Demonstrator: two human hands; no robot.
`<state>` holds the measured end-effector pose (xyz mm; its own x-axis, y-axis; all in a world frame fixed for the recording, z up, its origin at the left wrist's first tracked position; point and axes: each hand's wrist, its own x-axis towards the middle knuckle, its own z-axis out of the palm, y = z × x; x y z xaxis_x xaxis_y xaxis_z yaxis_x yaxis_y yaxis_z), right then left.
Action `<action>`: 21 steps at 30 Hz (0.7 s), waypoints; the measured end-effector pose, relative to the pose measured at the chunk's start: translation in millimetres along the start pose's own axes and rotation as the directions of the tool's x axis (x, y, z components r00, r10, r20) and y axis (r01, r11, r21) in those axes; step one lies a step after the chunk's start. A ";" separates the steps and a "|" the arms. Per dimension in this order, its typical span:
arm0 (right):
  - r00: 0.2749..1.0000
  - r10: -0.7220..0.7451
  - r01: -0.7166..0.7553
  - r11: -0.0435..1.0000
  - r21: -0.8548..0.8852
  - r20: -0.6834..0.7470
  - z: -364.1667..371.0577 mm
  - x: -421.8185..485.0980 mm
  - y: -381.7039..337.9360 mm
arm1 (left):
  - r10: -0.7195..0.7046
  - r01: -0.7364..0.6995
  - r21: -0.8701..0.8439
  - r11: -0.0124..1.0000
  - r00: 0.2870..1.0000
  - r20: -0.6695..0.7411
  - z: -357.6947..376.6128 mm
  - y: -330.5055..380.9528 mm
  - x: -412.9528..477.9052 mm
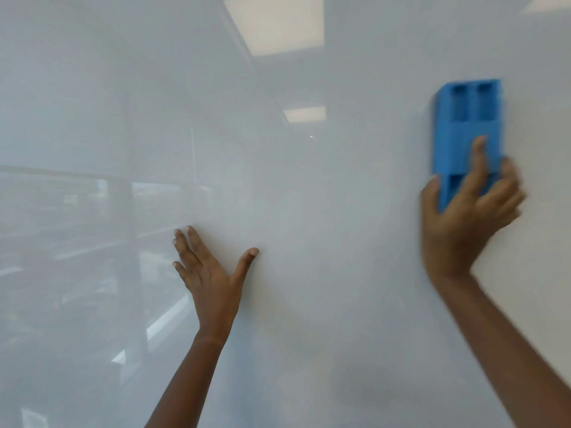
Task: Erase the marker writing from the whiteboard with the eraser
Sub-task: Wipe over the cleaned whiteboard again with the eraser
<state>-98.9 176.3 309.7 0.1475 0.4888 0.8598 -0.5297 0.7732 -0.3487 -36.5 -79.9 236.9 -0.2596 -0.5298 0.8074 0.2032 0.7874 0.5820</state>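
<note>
The glossy whiteboard [340,211] fills the whole view. No marker writing shows on the part I can see. A blue block eraser [466,125] stands upright against the board at the upper right. My right hand [463,223] grips its lower end, index finger stretched up along its back and thumb on its left side; this hand is blurred by motion. My left hand [213,273] lies flat on the board at centre-left, fingers spread, holding nothing.
The board mirrors ceiling light panels [275,26] at the top and a window with railings [92,227] on the left. No board edge, tray or other object is in view.
</note>
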 end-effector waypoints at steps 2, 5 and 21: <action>0.980 -0.178 0.176 0.984 0.031 0.093 -5.8 -44.4 -17.9 | 0.001 -0.003 -0.077 0.997 1.000 -0.024 -0.6 -2.7 0.2; 0.831 -0.507 0.486 0.862 0.143 0.228 -19.3 -117.8 -29.5 | 0.000 -0.011 -0.180 0.984 0.998 -0.060 -4.5 -11.0 0.5; 0.825 -0.496 0.521 0.853 -0.024 0.269 -59.8 2.0 121.4 | 0.171 -0.171 0.035 0.985 0.985 0.018 -9.3 -29.6 -15.5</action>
<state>-112.9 295.3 246.8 0.1596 -0.0891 0.9832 -0.3556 0.9239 0.1414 -29.7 -97.9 208.1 -0.2380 -0.3821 0.8930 0.2118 0.8768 0.4316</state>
